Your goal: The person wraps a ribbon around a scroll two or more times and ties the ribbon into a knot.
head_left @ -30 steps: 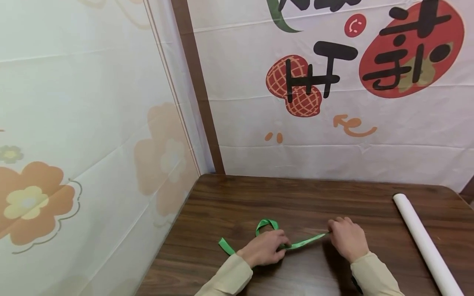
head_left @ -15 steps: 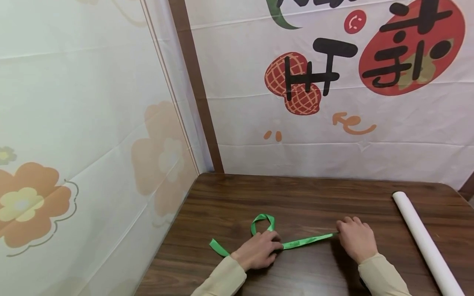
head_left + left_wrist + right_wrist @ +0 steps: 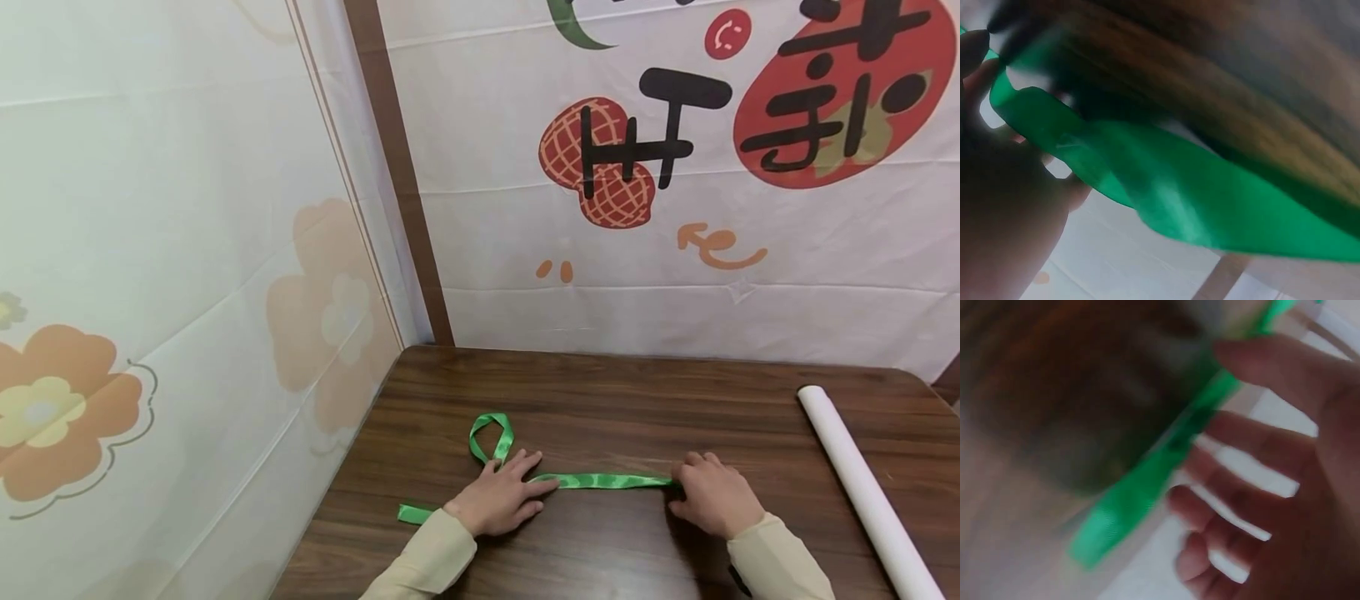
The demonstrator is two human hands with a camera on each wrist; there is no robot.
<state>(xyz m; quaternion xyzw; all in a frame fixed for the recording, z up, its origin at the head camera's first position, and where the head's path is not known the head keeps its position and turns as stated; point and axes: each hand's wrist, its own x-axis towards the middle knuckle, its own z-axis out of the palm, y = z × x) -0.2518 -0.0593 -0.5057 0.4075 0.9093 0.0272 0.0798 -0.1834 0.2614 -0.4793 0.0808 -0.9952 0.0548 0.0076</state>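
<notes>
Nearest, two pale sleeves (image 3: 433, 550) reached in from the lower edge. Left hand (image 3: 495, 498) lay low with fingers spread wide, resting over a green ribbon (image 3: 607, 482) on the brown tabletop (image 3: 600, 408); they pressed it, curled round nothing. Right hand (image 3: 716, 496) stood at the ribbon's other end, fingers bent over it; its wrist view, blurred, put the ribbon between thumb and index, with those two a little apart, so whether they pinched it I could not tell. Progress, as judged from the lie of it: the stretch between the hands ran nearly straight and flat, so that part of the smoothing looked done. Left over: the short tail (image 3: 414, 514) beside the left sleeve, and a round loop (image 3: 504, 447) just past the left hand's fingers, not yet opened out. The left wrist view seemed to show a twist in the band near the palm, also unsettled. Work perhaps half along. Off to the right, well apart from the ribbon, a long white roll (image 3: 862, 483) lay slantwise, untouched. Beyond the far edge hung a printed cloth (image 3: 480, 250).
</notes>
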